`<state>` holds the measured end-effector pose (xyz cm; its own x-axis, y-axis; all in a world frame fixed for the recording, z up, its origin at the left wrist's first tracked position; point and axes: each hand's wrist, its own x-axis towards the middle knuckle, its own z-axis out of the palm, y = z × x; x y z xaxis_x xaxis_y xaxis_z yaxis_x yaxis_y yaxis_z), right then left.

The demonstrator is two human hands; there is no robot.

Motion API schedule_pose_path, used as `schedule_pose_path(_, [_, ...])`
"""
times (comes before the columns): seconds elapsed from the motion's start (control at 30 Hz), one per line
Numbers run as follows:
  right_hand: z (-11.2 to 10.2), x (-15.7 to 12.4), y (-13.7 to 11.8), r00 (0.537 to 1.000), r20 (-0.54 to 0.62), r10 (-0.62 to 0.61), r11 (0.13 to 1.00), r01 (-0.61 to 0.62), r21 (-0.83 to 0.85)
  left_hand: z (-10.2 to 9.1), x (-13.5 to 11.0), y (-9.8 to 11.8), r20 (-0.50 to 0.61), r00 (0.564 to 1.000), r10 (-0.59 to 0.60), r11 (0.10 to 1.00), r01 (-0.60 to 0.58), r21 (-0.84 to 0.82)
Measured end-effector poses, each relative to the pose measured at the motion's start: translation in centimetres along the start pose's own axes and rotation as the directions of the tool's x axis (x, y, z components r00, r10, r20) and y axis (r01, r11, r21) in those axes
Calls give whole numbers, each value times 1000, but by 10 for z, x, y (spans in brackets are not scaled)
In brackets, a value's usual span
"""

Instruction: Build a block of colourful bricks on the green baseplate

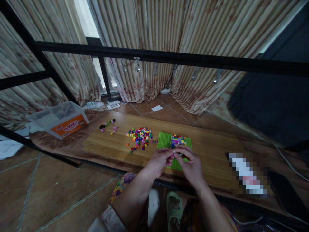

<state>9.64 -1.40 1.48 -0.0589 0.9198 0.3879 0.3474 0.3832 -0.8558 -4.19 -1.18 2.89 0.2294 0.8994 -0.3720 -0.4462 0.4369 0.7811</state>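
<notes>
Over a green baseplate [164, 138], my left hand [160, 158] and my right hand [189, 161] meet fingertip to fingertip. Between the pinched fingers are small building bricks [173, 153], pinkish and white, mostly covered by the fingers. A block of multicoloured bricks [178, 140] is fixed on the plate just beyond my hands; its near part is hidden by them. Left of the plate lies a loose pile of small coloured bricks [141, 133], with a few strays between pile and plate.
Some joined dark, green and pink bricks [107, 124] lie at the left of the wooden board [207, 151]. A clear plastic box [60, 117] with an orange label stands beyond its left end. A black metal bar [169, 56] crosses ahead, before striped curtains [145, 29]. A pixelated patch covers something at right.
</notes>
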Motion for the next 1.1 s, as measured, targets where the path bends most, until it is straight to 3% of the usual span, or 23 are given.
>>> schedule_pose_path(0.23, [-2,1,1,995,30,97,984,-100,150,1,-3,4,52,998,-23,1000,22,13])
schedule_pose_path(0.47, [-7,0,0,984,86,157,956,-173,236,1,-6,7,125,990,-65,992,77,-95])
schedule_pose_path(0.8, [-10,0,1,987,55,152,961,-161,225,-1,-4,4,167,974,-152,980,171,-104])
schedule_pose_path(1.1, [-11,0,-1,992,42,118,979,-123,161,-1,-3,3,124,986,-114,991,122,-57])
